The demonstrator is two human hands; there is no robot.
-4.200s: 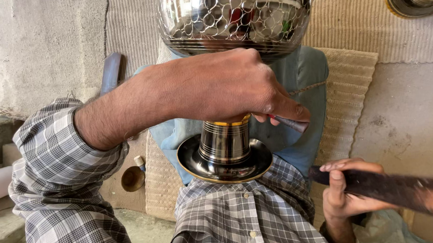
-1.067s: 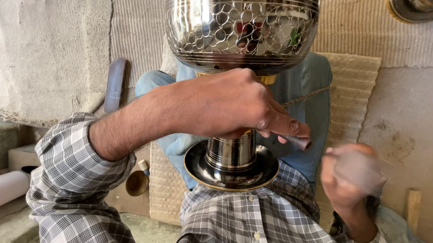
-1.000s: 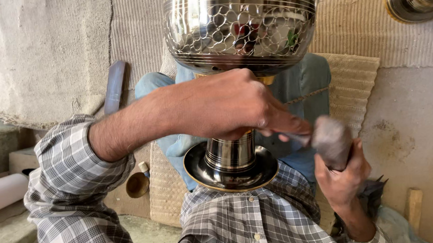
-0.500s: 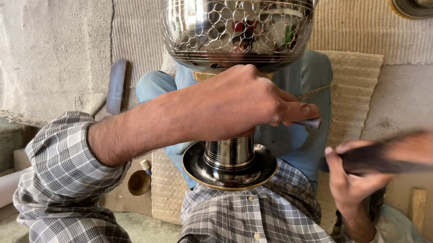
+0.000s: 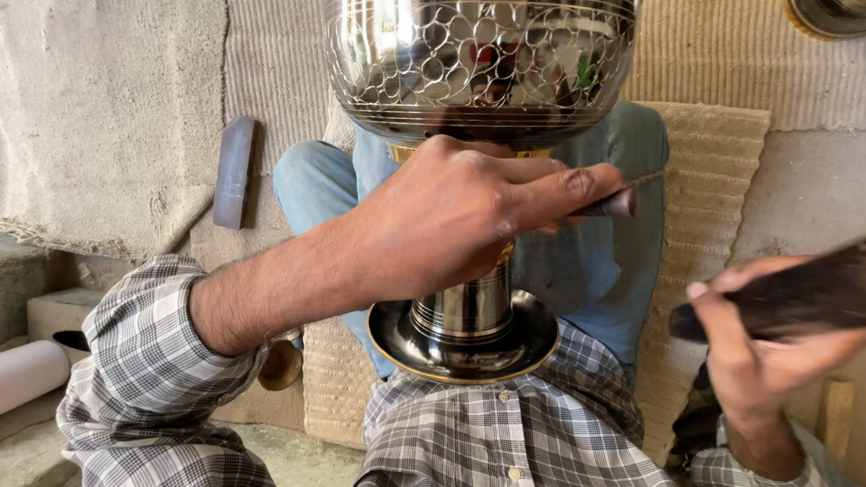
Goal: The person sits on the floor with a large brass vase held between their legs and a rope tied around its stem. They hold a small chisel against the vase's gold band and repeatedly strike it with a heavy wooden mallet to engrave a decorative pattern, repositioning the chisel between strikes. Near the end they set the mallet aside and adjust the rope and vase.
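While the flared foot of the metal vessel (image 5: pixel 464 337) rests against the shirt at lower centre, right hand (image 5: pixel 760 349) grips a blurred dark hammer handle (image 5: pixel 807 296); left hand (image 5: pixel 452 222) pinches a slim punch (image 5: pixel 606 204) at the stem. Best: punch steady, strikes light.
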